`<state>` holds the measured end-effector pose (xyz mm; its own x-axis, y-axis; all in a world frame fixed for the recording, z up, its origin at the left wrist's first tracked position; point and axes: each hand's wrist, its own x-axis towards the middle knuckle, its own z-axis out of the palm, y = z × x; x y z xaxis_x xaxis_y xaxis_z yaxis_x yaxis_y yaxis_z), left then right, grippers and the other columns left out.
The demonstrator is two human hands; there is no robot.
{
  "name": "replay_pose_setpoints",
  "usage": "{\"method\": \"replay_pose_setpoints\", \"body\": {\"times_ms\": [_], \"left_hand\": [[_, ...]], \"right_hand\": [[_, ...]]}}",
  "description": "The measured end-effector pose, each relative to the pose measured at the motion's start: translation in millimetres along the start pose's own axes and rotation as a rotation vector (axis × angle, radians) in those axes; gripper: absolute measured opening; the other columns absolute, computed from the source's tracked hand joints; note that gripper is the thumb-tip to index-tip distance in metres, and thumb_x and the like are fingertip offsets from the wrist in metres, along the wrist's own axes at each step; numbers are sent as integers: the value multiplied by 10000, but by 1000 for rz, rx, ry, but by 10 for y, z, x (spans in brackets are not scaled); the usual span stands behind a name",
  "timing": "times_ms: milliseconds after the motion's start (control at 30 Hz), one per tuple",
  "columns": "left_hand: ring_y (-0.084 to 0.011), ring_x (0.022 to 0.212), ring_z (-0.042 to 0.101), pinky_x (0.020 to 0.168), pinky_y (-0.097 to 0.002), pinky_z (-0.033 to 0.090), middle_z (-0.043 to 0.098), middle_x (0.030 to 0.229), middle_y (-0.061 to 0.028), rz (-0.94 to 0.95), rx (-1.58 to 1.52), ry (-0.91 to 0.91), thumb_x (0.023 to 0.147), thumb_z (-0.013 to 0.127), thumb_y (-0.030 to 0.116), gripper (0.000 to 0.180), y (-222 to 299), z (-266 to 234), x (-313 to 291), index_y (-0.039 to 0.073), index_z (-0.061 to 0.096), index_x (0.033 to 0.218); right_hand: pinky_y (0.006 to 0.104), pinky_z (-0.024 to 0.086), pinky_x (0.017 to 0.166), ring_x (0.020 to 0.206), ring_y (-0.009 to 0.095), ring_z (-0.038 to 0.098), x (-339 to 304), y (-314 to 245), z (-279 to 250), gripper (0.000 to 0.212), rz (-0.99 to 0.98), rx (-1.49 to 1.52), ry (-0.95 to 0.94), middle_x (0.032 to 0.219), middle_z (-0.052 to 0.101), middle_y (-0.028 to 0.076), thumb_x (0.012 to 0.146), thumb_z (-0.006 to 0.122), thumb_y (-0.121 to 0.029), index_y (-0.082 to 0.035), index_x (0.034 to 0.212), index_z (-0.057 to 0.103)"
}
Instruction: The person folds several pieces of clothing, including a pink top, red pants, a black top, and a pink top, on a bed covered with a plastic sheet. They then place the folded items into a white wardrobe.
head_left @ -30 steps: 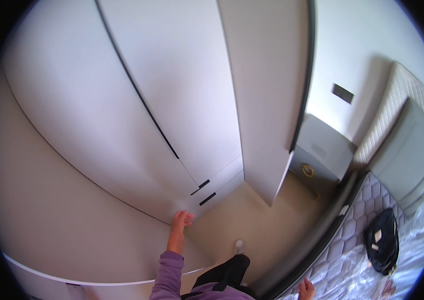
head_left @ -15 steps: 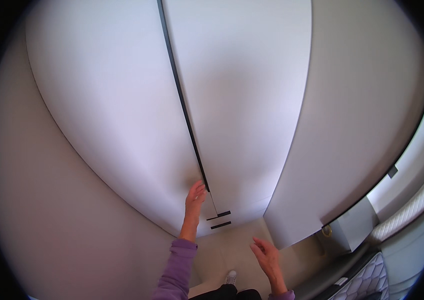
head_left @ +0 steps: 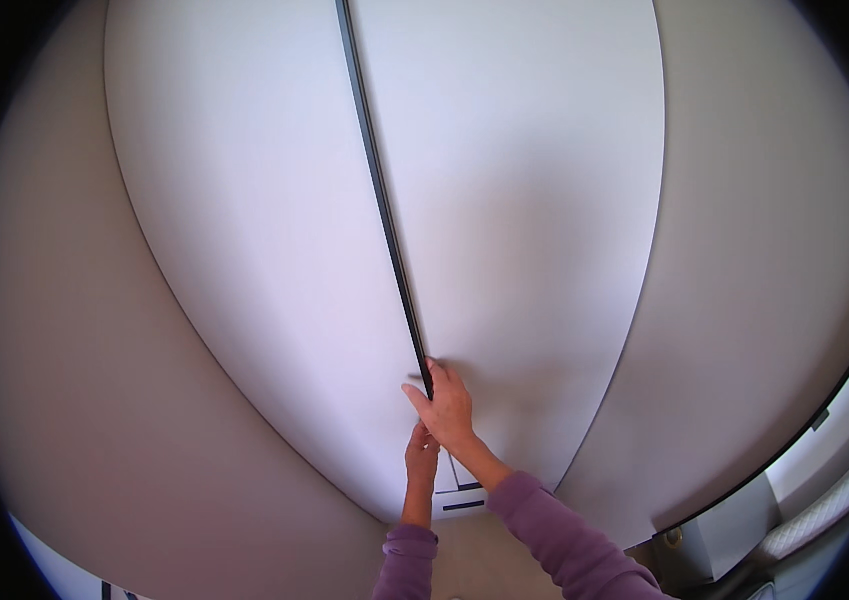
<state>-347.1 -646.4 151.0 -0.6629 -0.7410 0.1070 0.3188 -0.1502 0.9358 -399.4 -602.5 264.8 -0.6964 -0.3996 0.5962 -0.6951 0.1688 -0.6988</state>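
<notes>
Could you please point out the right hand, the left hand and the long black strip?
Right hand (head_left: 450, 408), head view: its back.
Left hand (head_left: 422, 460), head view: its middle.
Long black strip (head_left: 384, 205), head view: its middle stretch.

Soft, even light whitens the left door (head_left: 244, 220) and right door (head_left: 534, 110); a diffuse shadow spreads over the latter, another beside the right hand (head_left: 449, 408). The side panel (head_left: 84, 320) at left is dimmer. Fisheye distortion bows the edges; black, blue-fringed vignetting rings the view.
</notes>
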Motion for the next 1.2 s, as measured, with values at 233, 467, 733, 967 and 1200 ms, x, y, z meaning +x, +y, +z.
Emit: {"method": "replay_pose_setpoints", "body": {"times_ms": [233,467,733,967,1200], "left_hand": [[-42,678,472,593,-181,395,549,894,-3,-58,45,47,802,546,46,216,17,-6,88,55,518,1016],[-56,651,522,553,-191,432,556,911,-6,-16,-20,24,800,557,40,239,45,-56,35,47,510,1035],[-120,992,500,820,-258,424,511,1105,-22,25,49,-92,786,603,59,422,182,-337,-418,40,453,1180],[-134,1034,479,875,-272,399,497,1122,-30,-94,84,-41,781,626,67,521,597,-833,-1183,74,386,1243],[-136,968,511,818,-266,425,514,1091,-38,-152,60,244,748,654,57,538,1091,-1350,-1648,71,396,1221]], "right_hand": [[411,465,633,721,332,560,136,114,160,266,-53,-67,94,821,564,139,751,609,-195,-34,943,520],[393,473,594,690,330,557,36,85,179,215,-130,-89,175,780,549,143,697,606,-102,-11,870,516],[371,430,770,876,311,512,-423,-180,34,462,35,320,122,936,537,130,666,605,-108,-49,1111,499],[344,448,668,802,282,506,-862,-642,-162,416,-197,201,-166,851,486,115,653,690,-221,-43,1001,546],[316,459,658,783,247,505,-1024,-1299,18,531,-256,247,-353,861,480,80,634,702,-224,-35,1088,501]]}}
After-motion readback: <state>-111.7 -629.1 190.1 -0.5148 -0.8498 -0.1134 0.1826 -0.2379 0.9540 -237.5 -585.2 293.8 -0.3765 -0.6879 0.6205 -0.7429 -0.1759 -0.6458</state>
